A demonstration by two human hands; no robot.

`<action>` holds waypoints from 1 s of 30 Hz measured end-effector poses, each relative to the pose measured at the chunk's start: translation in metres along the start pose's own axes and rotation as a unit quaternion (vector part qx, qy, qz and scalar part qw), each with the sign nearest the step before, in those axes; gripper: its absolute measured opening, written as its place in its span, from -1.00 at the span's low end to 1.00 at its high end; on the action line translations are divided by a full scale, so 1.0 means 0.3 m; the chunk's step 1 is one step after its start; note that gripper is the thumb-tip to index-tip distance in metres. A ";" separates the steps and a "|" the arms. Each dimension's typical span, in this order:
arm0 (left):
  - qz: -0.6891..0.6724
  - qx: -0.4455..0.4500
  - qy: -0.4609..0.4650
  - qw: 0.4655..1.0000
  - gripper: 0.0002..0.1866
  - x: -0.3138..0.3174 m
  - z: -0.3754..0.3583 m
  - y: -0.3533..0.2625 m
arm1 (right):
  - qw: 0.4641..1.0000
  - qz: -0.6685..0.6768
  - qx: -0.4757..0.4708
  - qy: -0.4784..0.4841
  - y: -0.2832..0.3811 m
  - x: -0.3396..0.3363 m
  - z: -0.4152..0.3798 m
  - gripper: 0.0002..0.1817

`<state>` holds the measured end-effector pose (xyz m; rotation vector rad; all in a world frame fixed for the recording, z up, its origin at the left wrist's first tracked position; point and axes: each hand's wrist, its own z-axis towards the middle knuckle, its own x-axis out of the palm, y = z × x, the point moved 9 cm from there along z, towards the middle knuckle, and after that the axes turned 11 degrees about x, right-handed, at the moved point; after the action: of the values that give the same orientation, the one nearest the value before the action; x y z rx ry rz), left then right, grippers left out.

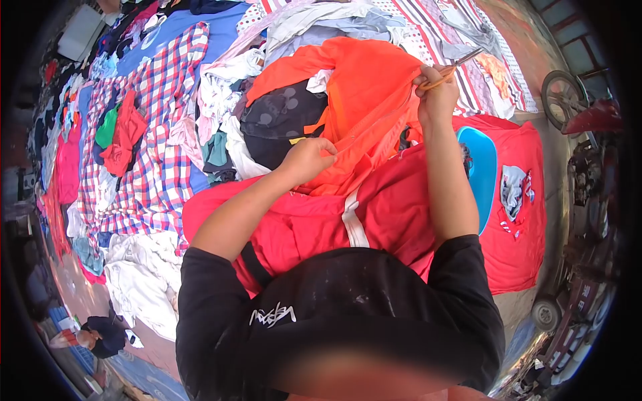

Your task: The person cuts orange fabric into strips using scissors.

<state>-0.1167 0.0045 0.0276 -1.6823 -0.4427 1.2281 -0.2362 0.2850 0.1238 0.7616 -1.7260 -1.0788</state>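
My left hand [309, 158] pinches a fold of an orange garment [364, 100] near its lower edge. My right hand [436, 90] is raised at the garment's right side and grips a pair of scissors [453, 69] with orange handles, blades pointing up and right, while also touching the orange cloth. The orange garment is stretched between the two hands above a red garment [401, 214] with a white stripe that lies across my lap.
A heap of mixed clothes [267, 107] lies just beyond the orange garment. A checked cloth [160, 134] spreads to the left, a striped cloth [441, 33] to the far right. A blue basin [481, 167] sits on red fabric. A wheeled vehicle [575, 100] stands at right.
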 end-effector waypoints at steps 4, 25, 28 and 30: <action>-0.097 -0.028 0.099 0.990 -0.72 0.061 -0.023 -0.026 | 0.999 -0.020 0.022 -0.037 -0.043 -0.053 0.045 -0.70; 0.291 0.061 -0.073 0.952 -0.65 -0.145 -0.064 -0.134 | 0.996 0.016 0.054 -0.073 -0.137 -0.155 0.125 -0.75; 0.313 0.071 -0.093 0.942 -0.69 -0.165 -0.068 -0.150 | 0.997 0.010 0.043 -0.065 -0.134 -0.154 0.129 -0.74; 0.324 0.094 -0.115 0.934 -0.73 -0.188 -0.065 -0.130 | 0.998 -0.023 0.024 -0.056 -0.119 -0.127 0.103 -0.72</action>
<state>-0.1146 -0.0286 0.0908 -1.5683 0.1194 1.8928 -0.2498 0.3122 0.0712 0.7867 -1.8430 -1.1324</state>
